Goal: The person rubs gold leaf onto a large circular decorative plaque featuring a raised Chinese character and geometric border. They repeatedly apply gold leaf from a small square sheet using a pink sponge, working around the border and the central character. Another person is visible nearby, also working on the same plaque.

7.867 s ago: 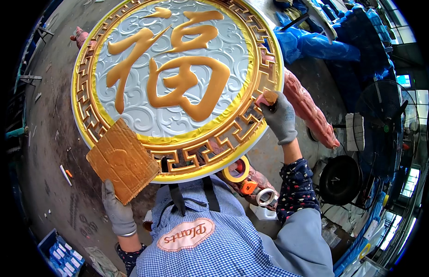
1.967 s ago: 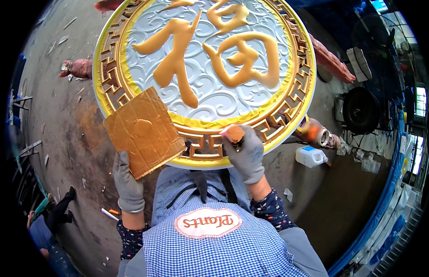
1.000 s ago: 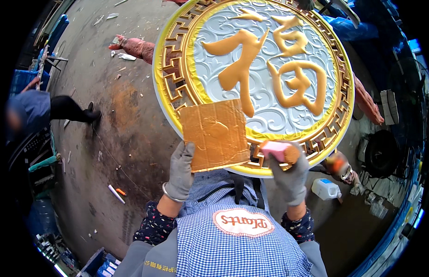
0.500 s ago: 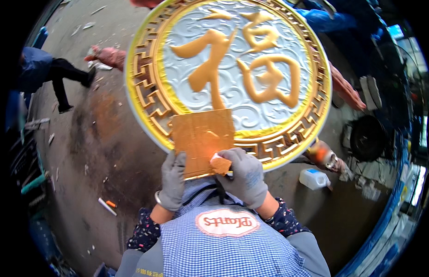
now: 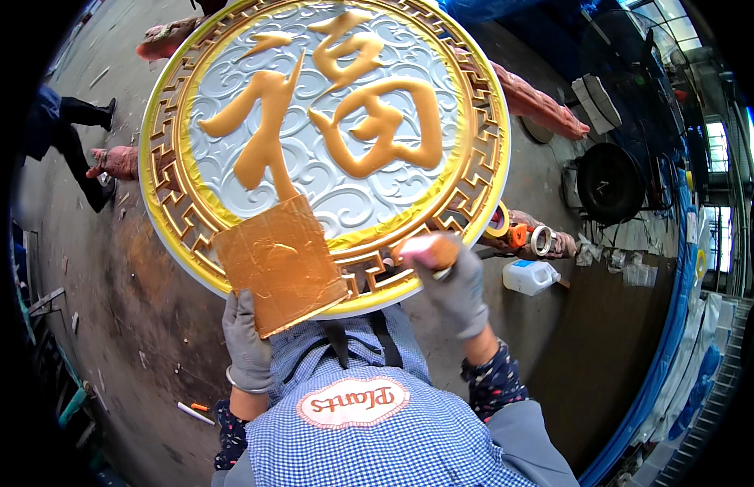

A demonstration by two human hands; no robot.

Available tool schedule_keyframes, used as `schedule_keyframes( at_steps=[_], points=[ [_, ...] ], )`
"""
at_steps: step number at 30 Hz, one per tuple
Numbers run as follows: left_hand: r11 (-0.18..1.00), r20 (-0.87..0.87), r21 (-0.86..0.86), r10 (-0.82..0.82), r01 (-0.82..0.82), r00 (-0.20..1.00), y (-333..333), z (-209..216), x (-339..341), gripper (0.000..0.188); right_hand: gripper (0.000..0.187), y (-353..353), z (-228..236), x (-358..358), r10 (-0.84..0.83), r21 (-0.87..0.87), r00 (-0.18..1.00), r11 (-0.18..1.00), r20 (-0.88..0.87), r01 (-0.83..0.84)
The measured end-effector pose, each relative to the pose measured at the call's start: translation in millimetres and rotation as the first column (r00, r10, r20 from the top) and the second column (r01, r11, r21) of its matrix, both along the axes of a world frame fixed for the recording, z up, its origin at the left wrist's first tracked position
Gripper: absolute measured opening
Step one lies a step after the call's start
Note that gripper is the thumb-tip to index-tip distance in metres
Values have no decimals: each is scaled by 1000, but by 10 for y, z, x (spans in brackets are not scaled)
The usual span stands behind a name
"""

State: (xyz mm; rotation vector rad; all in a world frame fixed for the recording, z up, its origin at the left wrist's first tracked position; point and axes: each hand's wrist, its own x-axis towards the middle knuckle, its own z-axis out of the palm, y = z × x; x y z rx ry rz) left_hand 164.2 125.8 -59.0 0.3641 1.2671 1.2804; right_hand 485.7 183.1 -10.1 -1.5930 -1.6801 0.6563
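In front of me lies a large round relief panel (image 5: 336, 201), pale blue-white with scrollwork, a raised gold character (image 5: 267, 114) and a gold fretwork border edged in yellow. My left hand (image 5: 248, 345), in a grey glove, grips the lower left edge of a square cardboard piece (image 5: 279, 264) coated in gold paint. That square overlaps the panel's near border and the foot of the character. My gloved right hand (image 5: 460, 296) is closed around a small gold-stained sponge (image 5: 432, 250), blurred by motion, over the panel's near right border.
Rolls of tape (image 5: 541, 241) hang on a pinkish support arm beyond the panel's right edge. Below them a white plastic jug (image 5: 529, 277) stands on the floor. A black round basin (image 5: 611, 183) is farther right. At the left, a person's dark-clothed legs (image 5: 78, 154) show.
My right hand and the sponge have lifted off the cardboard and moved right, over the border. The cardboard has tilted in my left hand. The whole view has shifted, so the panel appears farther left.
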Motion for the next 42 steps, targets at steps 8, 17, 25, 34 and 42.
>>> schedule_keyframes(
  at_steps=[8, 17, 25, 34, 42],
  points=[
    [998, -130, 25, -60, 63, 990, 40, 111, -39, 45, 40, 649, -560, 1065, -222, 120, 969, 970, 109, 209],
    [999, -151, 1, -49, 50, 987, 27, 150, -10, 46, 37, 1227, -581, 1304, -166, 37, 956, 986, 241, 162],
    [999, -191, 5, -47, 49, 980, 47, 195, 62, 42, 33, 955, -547, 1003, -77, 2, 968, 997, 240, 79],
    [999, -199, -15, -45, 43, 979, 118, 159, 81, 42, 32, 359, -525, 265, -7, 6, 974, 1000, 226, 6],
    [999, -153, -36, -16, 11, 988, 218, 116, 61, 44, 32, 125, -365, -246, 78, -68, 997, 995, -4, -78]
  ],
)
